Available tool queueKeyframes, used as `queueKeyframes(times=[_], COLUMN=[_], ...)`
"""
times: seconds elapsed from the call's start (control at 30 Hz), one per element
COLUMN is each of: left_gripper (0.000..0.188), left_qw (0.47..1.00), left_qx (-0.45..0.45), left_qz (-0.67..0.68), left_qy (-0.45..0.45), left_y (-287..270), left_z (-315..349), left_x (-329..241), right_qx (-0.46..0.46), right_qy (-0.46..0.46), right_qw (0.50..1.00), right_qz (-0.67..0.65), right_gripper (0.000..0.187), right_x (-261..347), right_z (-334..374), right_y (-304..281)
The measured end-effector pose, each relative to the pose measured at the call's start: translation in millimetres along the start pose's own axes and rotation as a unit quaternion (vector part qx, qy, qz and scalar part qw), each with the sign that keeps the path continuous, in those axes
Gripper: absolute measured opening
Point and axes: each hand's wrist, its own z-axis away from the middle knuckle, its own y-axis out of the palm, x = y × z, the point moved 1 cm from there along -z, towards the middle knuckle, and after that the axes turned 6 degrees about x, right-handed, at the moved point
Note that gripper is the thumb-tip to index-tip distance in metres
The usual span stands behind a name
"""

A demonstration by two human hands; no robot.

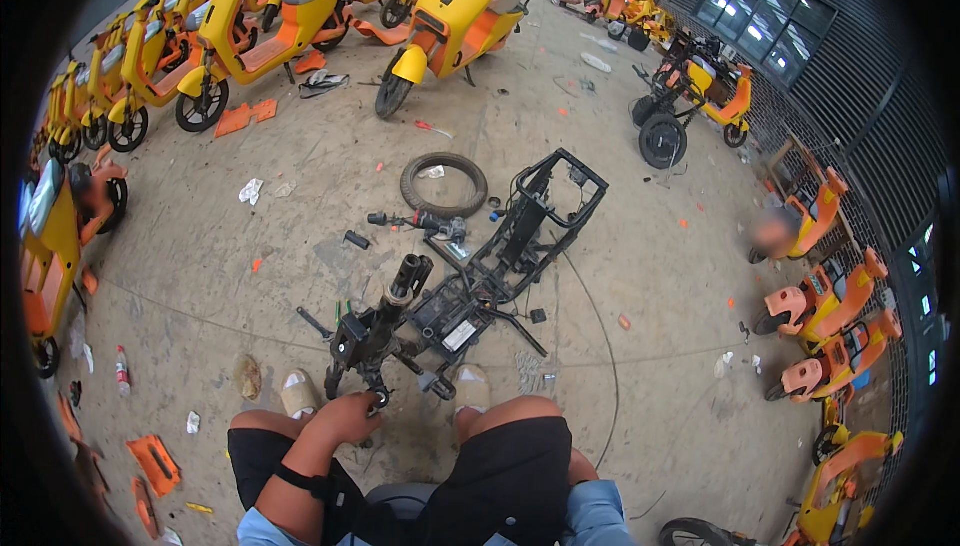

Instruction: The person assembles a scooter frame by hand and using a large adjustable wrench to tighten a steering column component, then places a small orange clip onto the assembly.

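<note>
A stripped black scooter frame (525,231) lies on the concrete floor in front of me, with its steering column (398,296) pointing toward my knees. My left hand (347,416) reaches down between my legs. Its fingers are closed on a black part at the near end of the front assembly (362,344). My right hand is hidden; only the elbow shows beside my black shorts. My sandalled feet (298,393) rest on either side of the assembly.
A loose tyre (444,184) and a detached handlebar (415,221) lie beyond the frame. Rows of yellow scooters (455,16) fill the back and left. Orange body shells (820,306) line the right wall. Orange panels (245,116), a bottle (122,371) and scraps litter the floor.
</note>
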Motion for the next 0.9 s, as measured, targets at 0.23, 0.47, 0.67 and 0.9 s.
queueKeyframes(times=[0.23, 0.47, 0.67, 0.9], left_gripper=[0.042, 0.045, 0.043, 0.042], left_qw=[1.0, 1.0, 1.0, 1.0], left_qx=[0.005, -0.005, 0.015, 0.024], left_qz=[0.011, -0.006, 0.001, -0.018], left_qy=[0.008, 0.009, -0.013, 0.002], left_y=[0, 1, -3, 3], left_z=[-5, -5, -1, -9], left_x=[-3, 3, -6, -12], right_qx=[0.016, 0.036, 0.046, 0.051], right_qy=[0.168, 0.19, 0.186, 0.188], right_qw=[0.98, 0.974, 0.974, 0.97], right_qz=[0.101, 0.119, 0.125, 0.149], right_gripper=[0.033, 0.03, 0.028, 0.026], right_x=[-3, 1, -4, -3], right_z=[-17, -8, -7, -23], right_y=[-5, -9, 0, -2])
